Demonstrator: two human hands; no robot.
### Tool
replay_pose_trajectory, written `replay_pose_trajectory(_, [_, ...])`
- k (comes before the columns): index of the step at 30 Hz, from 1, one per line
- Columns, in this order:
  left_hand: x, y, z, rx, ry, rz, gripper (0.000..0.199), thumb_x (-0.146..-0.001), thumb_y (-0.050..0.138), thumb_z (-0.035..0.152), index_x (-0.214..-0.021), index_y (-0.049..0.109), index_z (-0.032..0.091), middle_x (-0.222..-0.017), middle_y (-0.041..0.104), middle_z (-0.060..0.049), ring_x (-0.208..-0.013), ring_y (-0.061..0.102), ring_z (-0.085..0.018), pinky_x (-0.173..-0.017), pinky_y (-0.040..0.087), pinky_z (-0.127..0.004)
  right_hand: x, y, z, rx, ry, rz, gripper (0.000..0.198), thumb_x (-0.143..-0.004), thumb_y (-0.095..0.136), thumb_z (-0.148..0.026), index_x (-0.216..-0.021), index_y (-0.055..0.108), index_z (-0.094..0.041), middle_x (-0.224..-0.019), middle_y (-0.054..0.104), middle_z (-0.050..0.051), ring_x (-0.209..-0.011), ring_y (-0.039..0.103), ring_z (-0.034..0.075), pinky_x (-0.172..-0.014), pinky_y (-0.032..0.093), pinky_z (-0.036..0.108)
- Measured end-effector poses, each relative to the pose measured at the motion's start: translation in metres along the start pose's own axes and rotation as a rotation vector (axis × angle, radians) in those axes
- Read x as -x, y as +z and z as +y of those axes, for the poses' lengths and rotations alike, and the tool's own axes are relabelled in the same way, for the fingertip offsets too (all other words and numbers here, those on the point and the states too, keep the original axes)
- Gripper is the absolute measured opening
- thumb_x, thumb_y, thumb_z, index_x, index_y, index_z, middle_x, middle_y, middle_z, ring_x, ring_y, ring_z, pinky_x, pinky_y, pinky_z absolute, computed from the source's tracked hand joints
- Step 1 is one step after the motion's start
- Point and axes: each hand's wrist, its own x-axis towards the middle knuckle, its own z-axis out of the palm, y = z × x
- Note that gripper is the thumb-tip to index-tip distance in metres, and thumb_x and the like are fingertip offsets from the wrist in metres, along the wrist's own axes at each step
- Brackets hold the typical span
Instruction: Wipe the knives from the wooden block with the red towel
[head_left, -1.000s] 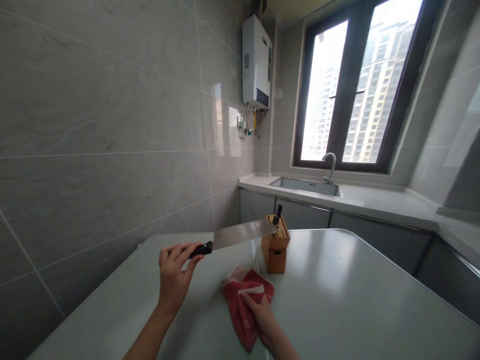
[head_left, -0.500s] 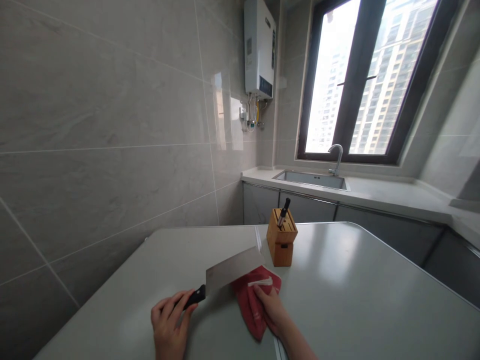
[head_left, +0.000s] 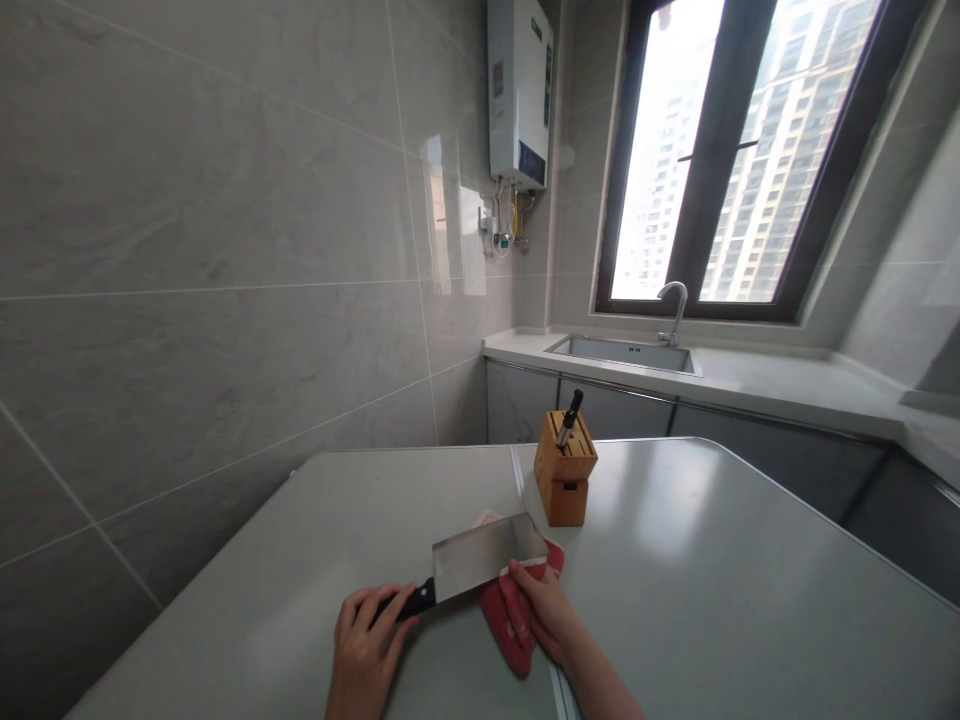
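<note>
My left hand (head_left: pixel 373 635) is closed around the black handle of a cleaver (head_left: pixel 480 562), whose broad steel blade points right, above the table. A red cloth (head_left: pixel 510 625) is in my right hand (head_left: pixel 541 608), thumb on top and the other fingers mostly hidden beneath it. The cloth lies against the blade near its far end, along the lower edge, and a pale bit of it shows behind the upper edge. Beyond the blade stands a wooden knife block (head_left: pixel 566 470) with one black-handled tool (head_left: pixel 570 420) upright in a slot.
The pale table (head_left: pixel 720 600) has a seam running through its middle. Behind it is a counter (head_left: pixel 780 385) with a sink (head_left: pixel 622 352) and a faucet (head_left: pixel 679 312). A water heater (head_left: pixel 519 95) hangs on the wall by the window. Tiled wall (head_left: pixel 210 220) borders the left.
My left hand and the cleaver have shifted right and slightly tilted flatter. The cloth now overlaps the blade's far end, with part of it behind the blade. The right hand has barely moved.
</note>
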Motion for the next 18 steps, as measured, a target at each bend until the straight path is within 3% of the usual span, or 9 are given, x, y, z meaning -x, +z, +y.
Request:
replay_pose_trajectory(3, [0.002,0.003,0.003,0.032,-0.043,-0.083,0.031,-0.083,0.06,0.038,-0.112,0.064,0.027,-0.103,0.064,-0.007,-0.097,0.055,-0.023,-0.087,0.045,-0.038,-0.001,0.001,0.001,0.029,-0.008,0.015,0.045,-0.061,0.081,-0.037,-0.093,0.061,-0.013,-0.071,0.071,0.005,-0.054,0.065,0.016,-0.052,0.054,0.026])
replay_pose_trajectory(6, [-0.001,0.004,0.013,0.073,-0.101,-0.216,0.031,-0.081,0.062,0.04,-0.108,0.065,0.026,-0.1,0.064,-0.007,-0.095,0.057,-0.024,-0.085,0.045,-0.037,-0.002,0.0,0.004,0.064,0.01,0.04,0.041,-0.062,0.078,-0.044,-0.082,0.059,-0.014,-0.048,0.06,-0.003,-0.031,0.051,0.012,-0.033,0.044,0.022])
replay_pose_trajectory(9, [-0.009,0.001,0.026,0.106,-0.176,-0.367,0.024,-0.081,0.06,0.033,-0.103,0.064,0.024,-0.095,0.062,-0.006,-0.09,0.058,-0.022,-0.082,0.044,-0.034,-0.002,0.0,0.004,0.066,-0.003,0.073,0.042,-0.058,0.08,-0.046,-0.074,0.056,-0.015,-0.044,0.056,-0.004,-0.03,0.049,0.011,-0.031,0.042,0.021])
replay_pose_trajectory(12, [-0.022,-0.001,0.035,0.082,-0.234,-0.499,0.011,-0.08,0.056,0.028,-0.084,0.064,0.021,-0.087,0.06,-0.004,-0.084,0.058,-0.019,-0.076,0.041,-0.028,-0.003,0.0,0.004,0.045,-0.029,0.093,0.043,-0.055,0.082,-0.046,-0.07,0.054,-0.016,-0.045,0.057,-0.004,-0.032,0.051,0.011,-0.034,0.045,0.021])
replay_pose_trajectory(18, [-0.052,0.006,0.025,0.121,-0.228,-0.785,0.018,-0.076,0.06,0.038,-0.077,0.062,0.02,-0.081,0.065,-0.001,-0.078,0.06,-0.018,-0.066,0.036,-0.023,-0.005,0.0,0.005,0.027,0.002,0.056,0.046,-0.057,0.078,-0.051,-0.063,0.048,-0.018,-0.033,0.046,-0.009,-0.021,0.037,0.007,-0.025,0.035,0.019])
